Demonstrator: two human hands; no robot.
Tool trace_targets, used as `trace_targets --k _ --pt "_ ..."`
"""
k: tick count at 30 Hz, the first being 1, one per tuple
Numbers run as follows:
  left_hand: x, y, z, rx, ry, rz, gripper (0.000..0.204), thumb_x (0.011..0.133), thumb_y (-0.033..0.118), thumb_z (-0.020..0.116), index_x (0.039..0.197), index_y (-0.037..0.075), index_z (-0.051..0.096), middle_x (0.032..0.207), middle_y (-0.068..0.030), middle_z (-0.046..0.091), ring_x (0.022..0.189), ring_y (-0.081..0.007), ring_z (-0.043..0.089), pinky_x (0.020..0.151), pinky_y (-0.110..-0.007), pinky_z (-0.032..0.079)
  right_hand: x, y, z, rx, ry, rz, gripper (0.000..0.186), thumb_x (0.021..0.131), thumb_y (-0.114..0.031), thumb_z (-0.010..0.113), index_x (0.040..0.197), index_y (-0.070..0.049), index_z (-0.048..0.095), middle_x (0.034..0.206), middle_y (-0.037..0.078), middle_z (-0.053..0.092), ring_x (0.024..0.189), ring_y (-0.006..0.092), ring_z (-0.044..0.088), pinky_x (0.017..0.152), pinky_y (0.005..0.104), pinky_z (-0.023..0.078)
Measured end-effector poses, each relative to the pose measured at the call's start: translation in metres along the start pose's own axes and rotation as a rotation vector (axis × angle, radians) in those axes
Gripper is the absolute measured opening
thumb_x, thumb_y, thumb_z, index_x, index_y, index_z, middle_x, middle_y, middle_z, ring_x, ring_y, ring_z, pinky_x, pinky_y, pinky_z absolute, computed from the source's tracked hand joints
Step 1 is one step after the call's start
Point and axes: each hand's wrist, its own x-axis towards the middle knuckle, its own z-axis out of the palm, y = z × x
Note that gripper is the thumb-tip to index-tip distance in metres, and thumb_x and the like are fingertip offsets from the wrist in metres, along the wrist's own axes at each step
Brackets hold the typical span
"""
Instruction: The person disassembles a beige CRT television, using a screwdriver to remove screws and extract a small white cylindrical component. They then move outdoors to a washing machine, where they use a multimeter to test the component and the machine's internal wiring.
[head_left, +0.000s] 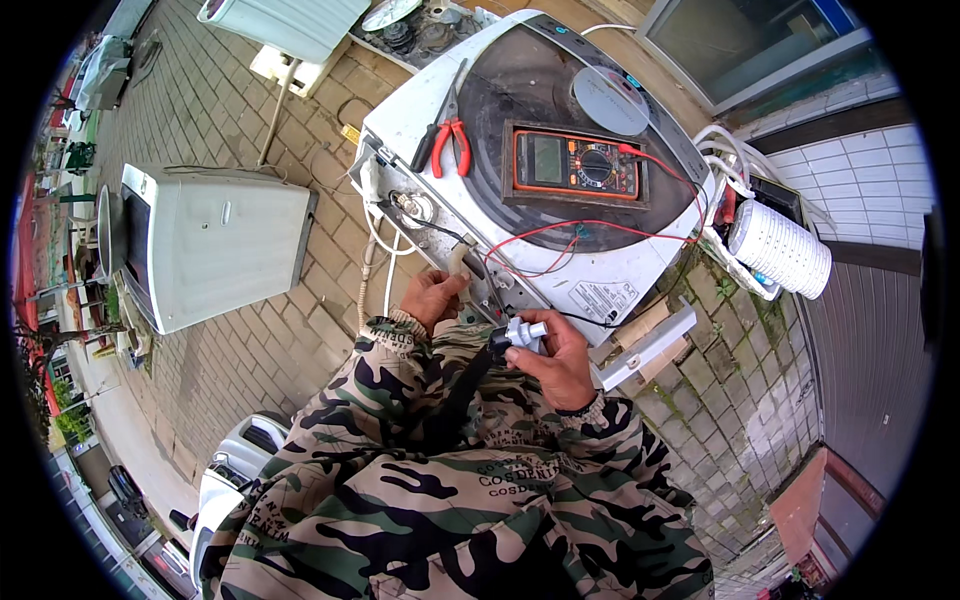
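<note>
My right hand (pixel 560 365) is closed around a small white and black plastic fitting (pixel 522 333) with a short white stub, held just off the near edge of a washing machine (pixel 400 95). My left hand (pixel 433 300) pinches the lower part of a short beige hose (pixel 458 262) at the machine's opened edge strip, where wires and a white round part (pixel 415 208) show. On the machine's dark lid lies an orange multimeter (pixel 575 165) in a frame, its red lead (pixel 610 226) trailing over the near edge. Red-handled pliers (pixel 451 148) and a black-handled screwdriver (pixel 425 150) rest left of it.
A grey oval plate (pixel 611 101) lies beyond the multimeter. Another white washing machine (pixel 220 245) stands on the brick paving at left. A white ribbed cylinder (pixel 782 250) and hoses (pixel 725 155) are at right. A white metal strip (pixel 650 345) lies near my right hand.
</note>
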Motion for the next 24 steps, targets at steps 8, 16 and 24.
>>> trace_targets --k 8,16,24 --pt "0.005 0.016 -0.016 0.257 -0.06 0.172 0.048 0.088 0.022 0.075 0.117 -0.004 0.048 0.084 -0.0133 0.069 0.059 -0.0166 0.065 0.051 -0.029 0.053 0.008 0.005 0.027 -0.336 0.129 -0.122 0.048 0.08 0.001 0.078 0.121 0.003 0.053 0.096 0.005 0.064 0.081 0.009 0.061 0.071 0.0249 0.052" --pt "-0.021 0.081 -0.041 0.537 -0.78 0.079 0.049 0.101 0.043 0.056 0.131 0.003 0.055 0.102 -0.003 0.065 0.09 -0.0111 0.06 0.074 -0.028 0.052 0.031 0.032 0.091 -0.865 0.622 -0.331 0.049 0.069 -0.024 0.088 0.105 -0.003 0.061 0.087 0.019 0.067 0.078 0.0363 0.069 0.07 0.0414 0.055" --pt "0.001 0.07 -0.069 0.591 -1.055 0.147 0.031 0.106 0.025 0.049 0.122 0.0 0.059 0.107 -0.0042 0.064 0.1 -0.0107 0.06 0.087 -0.027 0.051 0.029 0.05 0.154 -0.893 0.762 -0.403 0.057 0.07 -0.027 0.088 0.115 -0.005 0.061 0.1 0.017 0.068 0.088 0.0354 0.068 0.072 0.0437 0.056"
